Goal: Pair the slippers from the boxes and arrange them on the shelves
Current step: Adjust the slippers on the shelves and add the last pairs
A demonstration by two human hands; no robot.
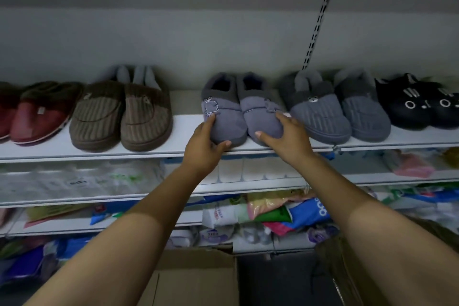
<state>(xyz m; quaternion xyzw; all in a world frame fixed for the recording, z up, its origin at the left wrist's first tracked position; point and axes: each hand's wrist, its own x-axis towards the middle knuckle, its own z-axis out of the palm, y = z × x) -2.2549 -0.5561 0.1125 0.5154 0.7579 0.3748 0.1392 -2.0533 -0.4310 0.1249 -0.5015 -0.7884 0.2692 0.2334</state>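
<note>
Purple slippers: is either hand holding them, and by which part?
Left hand grips the left slipper by its toe; right hand grips the right slipper by its toe.

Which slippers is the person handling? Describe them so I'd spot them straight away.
On the top white shelf stands a row of slippers. Near the middle, between a brown ribbed pair and a grey ribbed pair, is the purple-grey pair, its toes held by the left hand and right hand. Unlike its neighbours it is smooth, with a small animal outline on top.
</note>
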